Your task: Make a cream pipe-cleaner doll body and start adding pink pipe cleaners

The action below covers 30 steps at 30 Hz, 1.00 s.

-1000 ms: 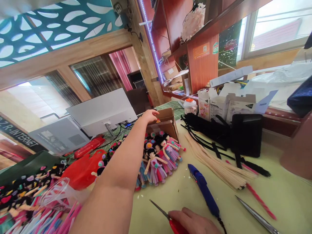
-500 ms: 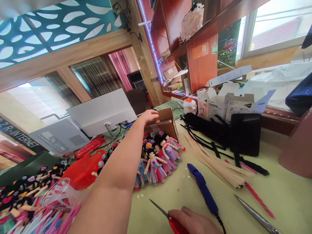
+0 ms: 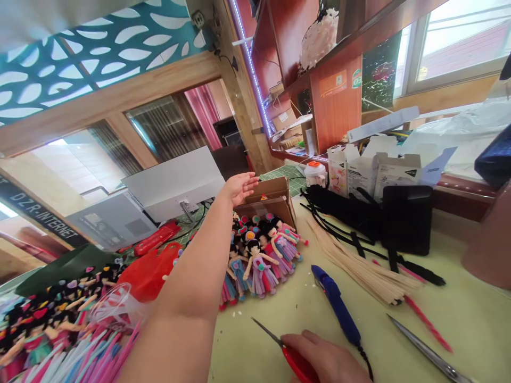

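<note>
My left arm stretches across the table, and my left hand [image 3: 241, 188] is at the left end of an open cardboard box [image 3: 271, 206]. Its fingers are extended with nothing visible in them. Below the hand, in front of the box, lie several small chenille dolls [image 3: 260, 266] with black hair and pink, purple and blue skirts. At the bottom edge, my right hand [image 3: 325, 359] rests on the table, closed around red-handled scissors [image 3: 296, 364]. Their narrow blades point up and left. A blue hot glue gun [image 3: 339, 308] lies just beyond the right hand.
Beige chenille stems [image 3: 355, 260] and black ones [image 3: 343, 213] lie to the right, with long metal tweezers [image 3: 423, 346] nearer. More dolls [image 3: 43, 319], colourful stems [image 3: 83, 356] and a red bag [image 3: 147, 274] cover the left. A monitor [image 3: 175, 183] and white boxes [image 3: 371, 170] stand behind.
My left hand has come up and left from over the cardboard box, and its fingers have straightened. The right hand still holds the scissors in about the same place. The view has shifted slightly.
</note>
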Available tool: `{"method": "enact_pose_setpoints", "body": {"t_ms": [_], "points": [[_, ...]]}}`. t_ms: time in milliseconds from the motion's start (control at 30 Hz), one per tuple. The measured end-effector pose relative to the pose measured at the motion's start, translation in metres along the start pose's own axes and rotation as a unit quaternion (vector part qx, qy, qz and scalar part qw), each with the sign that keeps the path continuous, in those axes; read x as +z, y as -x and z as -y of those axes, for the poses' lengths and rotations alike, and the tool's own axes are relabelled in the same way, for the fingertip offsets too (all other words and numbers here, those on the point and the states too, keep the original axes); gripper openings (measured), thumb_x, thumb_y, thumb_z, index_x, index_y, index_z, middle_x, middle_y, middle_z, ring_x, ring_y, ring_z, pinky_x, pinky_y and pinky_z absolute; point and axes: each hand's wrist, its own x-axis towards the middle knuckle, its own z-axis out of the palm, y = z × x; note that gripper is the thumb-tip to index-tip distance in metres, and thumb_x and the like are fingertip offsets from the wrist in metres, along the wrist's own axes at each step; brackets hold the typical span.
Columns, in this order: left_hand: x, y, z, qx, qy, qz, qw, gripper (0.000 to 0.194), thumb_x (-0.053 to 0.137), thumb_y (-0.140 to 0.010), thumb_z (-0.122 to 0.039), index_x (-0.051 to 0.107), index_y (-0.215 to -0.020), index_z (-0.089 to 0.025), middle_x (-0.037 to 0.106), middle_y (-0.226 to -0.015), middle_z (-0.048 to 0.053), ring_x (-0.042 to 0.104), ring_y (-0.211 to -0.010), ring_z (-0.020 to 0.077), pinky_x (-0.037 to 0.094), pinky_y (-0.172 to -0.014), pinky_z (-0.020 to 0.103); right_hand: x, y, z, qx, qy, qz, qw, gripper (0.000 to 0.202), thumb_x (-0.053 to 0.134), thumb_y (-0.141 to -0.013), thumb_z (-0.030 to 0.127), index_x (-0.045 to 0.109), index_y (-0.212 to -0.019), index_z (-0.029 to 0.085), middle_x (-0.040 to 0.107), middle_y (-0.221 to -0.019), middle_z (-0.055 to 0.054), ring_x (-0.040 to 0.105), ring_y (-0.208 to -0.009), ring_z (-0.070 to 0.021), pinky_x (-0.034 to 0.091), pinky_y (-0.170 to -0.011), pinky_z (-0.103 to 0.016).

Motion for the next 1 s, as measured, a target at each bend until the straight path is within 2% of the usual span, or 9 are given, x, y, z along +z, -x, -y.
{"method": "enact_pose_setpoints", "body": {"t_ms": [133,233,400,500,600,700,867,933,1000], "points": [[-0.005,0.040,-0.005,-0.017,0.177,0.023,0.984,0.015,0.055,-0.090,-0.013,0.069,-0.094,-0.015,0.077,-0.100,0.010,0.073,-0.090,0.0166,0.055,-0.085,0.032,-0.005,0.005,0.012,0.006,0.008,-0.012,1.000,0.054,0.055,-0.077,0.031,0.062,-0.130,0.024,0.070,-0.120,-0.010,0.066,-0.108,-0.0270,0.049,-0.092,-0.033],[-0.004,0.080,-0.006,-0.021,0.229,0.027,0.973,0.010,0.062,-0.086,-0.010,0.070,-0.089,-0.014,0.077,-0.083,0.006,0.073,-0.077,0.0145,0.057,-0.078,0.029,-0.007,0.008,0.016,0.000,0.001,-0.033,0.999,0.052,0.050,-0.081,0.033,0.063,-0.129,0.020,0.068,-0.124,-0.012,0.064,-0.113,-0.0268,0.047,-0.097,-0.035],[-0.007,0.154,-0.012,-0.021,0.268,0.016,0.963,0.007,0.070,-0.079,-0.010,0.068,-0.085,-0.014,0.073,-0.073,0.002,0.071,-0.069,0.0120,0.057,-0.072,0.026,-0.007,0.012,0.013,-0.029,0.007,-0.066,0.997,0.050,0.048,-0.085,0.038,0.064,-0.128,0.020,0.069,-0.125,-0.011,0.065,-0.111,-0.0255,0.047,-0.096,-0.035],[-0.010,0.198,-0.014,-0.021,0.261,-0.004,0.965,0.014,0.076,-0.075,-0.016,0.066,-0.083,-0.016,0.069,-0.069,-0.001,0.067,-0.065,0.0094,0.055,-0.071,0.025,-0.008,0.013,0.011,-0.046,0.028,-0.067,0.996,0.048,0.047,-0.087,0.038,0.064,-0.128,0.018,0.070,-0.124,-0.011,0.066,-0.109,-0.0255,0.048,-0.093,-0.035],[-0.014,0.241,-0.008,-0.033,0.245,-0.045,0.968,0.018,0.077,-0.070,-0.013,0.064,-0.081,-0.017,0.062,-0.063,-0.006,0.058,-0.055,0.0056,0.051,-0.063,0.021,-0.010,0.015,0.016,-0.049,0.051,-0.065,0.995,0.046,0.049,-0.088,0.036,0.064,-0.128,0.016,0.071,-0.120,-0.013,0.066,-0.104,-0.0251,0.048,-0.090,-0.035],[-0.019,0.283,0.006,-0.059,0.244,-0.079,0.965,0.018,0.072,-0.069,-0.007,0.065,-0.081,-0.018,0.062,-0.062,-0.005,0.056,-0.055,0.0058,0.050,-0.060,0.020,-0.015,0.024,0.028,-0.042,0.058,-0.082,0.994,0.044,0.051,-0.089,0.033,0.064,-0.127,0.016,0.071,-0.118,-0.013,0.065,-0.101,-0.0242,0.047,-0.089,-0.035],[-0.034,0.342,0.038,-0.118,0.261,-0.124,0.950,0.021,0.064,-0.072,-0.003,0.069,-0.083,-0.019,0.065,-0.064,-0.004,0.056,-0.057,0.0071,0.050,-0.058,0.020,-0.034,0.077,0.053,-0.080,0.010,-0.089,0.993,0.044,0.053,-0.088,0.036,0.064,-0.127,0.017,0.073,-0.102,-0.009,0.064,-0.087,-0.0199,0.047,-0.080,-0.031],[-0.037,0.361,0.051,-0.136,0.266,-0.136,0.945,0.020,0.064,-0.071,-0.003,0.069,-0.080,-0.020,0.064,-0.062,-0.003,0.055,-0.058,0.0080,0.050,-0.058,0.021,-0.043,0.110,0.048,-0.075,-0.001,-0.129,0.989,0.045,0.052,-0.089,0.039,0.063,-0.128,0.019,0.072,-0.102,-0.007,0.063,-0.085,-0.0186,0.048,-0.078,-0.030],[-0.035,0.375,0.062,-0.137,0.283,-0.150,0.937,0.023,0.064,-0.068,-0.003,0.070,-0.081,-0.020,0.061,-0.060,-0.002,0.053,-0.056,0.0083,0.049,-0.055,0.020,-0.054,0.139,0.029,-0.026,0.011,-0.195,0.980,0.046,0.048,-0.091,0.042,0.061,-0.129,0.020,0.072,-0.095,-0.006,0.063,-0.078,-0.0178,0.048,-0.073,-0.030]]}}
